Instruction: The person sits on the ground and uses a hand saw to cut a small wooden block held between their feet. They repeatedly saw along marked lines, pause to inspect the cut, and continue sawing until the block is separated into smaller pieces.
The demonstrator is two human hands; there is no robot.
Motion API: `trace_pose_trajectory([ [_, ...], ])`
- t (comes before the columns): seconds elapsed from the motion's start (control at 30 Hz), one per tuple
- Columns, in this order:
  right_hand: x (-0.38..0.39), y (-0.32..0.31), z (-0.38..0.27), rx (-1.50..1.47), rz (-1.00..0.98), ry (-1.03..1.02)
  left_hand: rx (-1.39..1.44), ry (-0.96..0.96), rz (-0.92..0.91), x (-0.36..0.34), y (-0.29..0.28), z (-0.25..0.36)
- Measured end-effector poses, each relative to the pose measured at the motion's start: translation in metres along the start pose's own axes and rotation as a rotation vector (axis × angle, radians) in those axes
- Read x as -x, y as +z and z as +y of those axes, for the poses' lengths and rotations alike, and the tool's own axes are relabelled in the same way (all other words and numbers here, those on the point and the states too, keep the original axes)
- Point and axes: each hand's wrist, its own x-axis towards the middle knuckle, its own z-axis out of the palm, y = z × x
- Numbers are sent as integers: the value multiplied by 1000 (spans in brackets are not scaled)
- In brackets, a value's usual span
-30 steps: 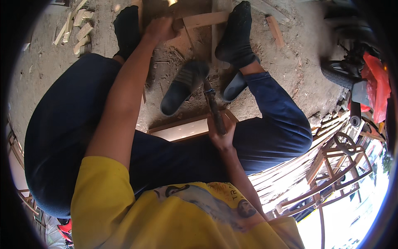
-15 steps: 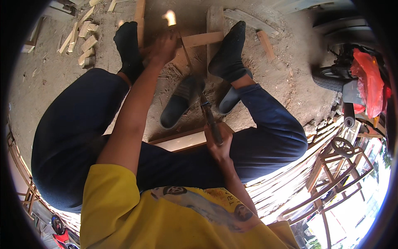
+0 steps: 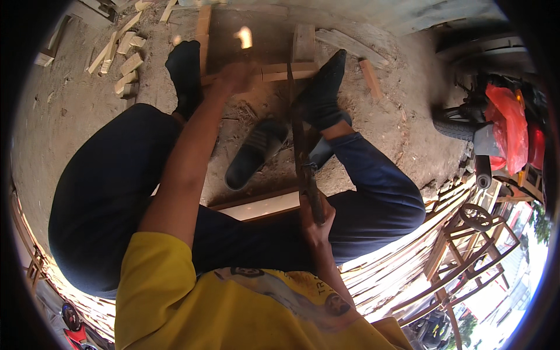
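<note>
My right hand (image 3: 315,217) is closed around the dark handle of a long-bladed hand tool (image 3: 298,140). Its narrow blade points away from me, with the far end at a wooden strip (image 3: 286,73). Seen nearly edge-on, the blade does not show whether it is a saw or a machete. My left hand (image 3: 238,77) is over the left part of that strip, its fingers smeared by motion. The strip lies crosswise between my feet in black socks, near an upright wooden block (image 3: 303,44). A thin dark line crosses the strip just right of my left hand.
Dark slide sandals (image 3: 256,153) lie on the dirt floor between my legs. Wood offcuts (image 3: 129,64) are scattered at the far left, and a short wood piece (image 3: 371,79) lies beyond my right foot. A motorbike with a red plastic bag (image 3: 506,128) stands at the right.
The tool has swung from slanting toward my left hand to nearly straight ahead, its blade now farther right. My right hand has come slightly nearer to me. My left hand has become blurred.
</note>
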Motion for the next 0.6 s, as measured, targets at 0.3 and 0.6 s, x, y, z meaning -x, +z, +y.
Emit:
trace_pose_trajectory([
  [0.3, -16, -15, -66, -7, -124, 65, -86, 10, 161, -12, 38, -5],
  [0.6, -25, 5, -59, 29, -149, -7, 15, -124, -80, -20, 6, 28],
])
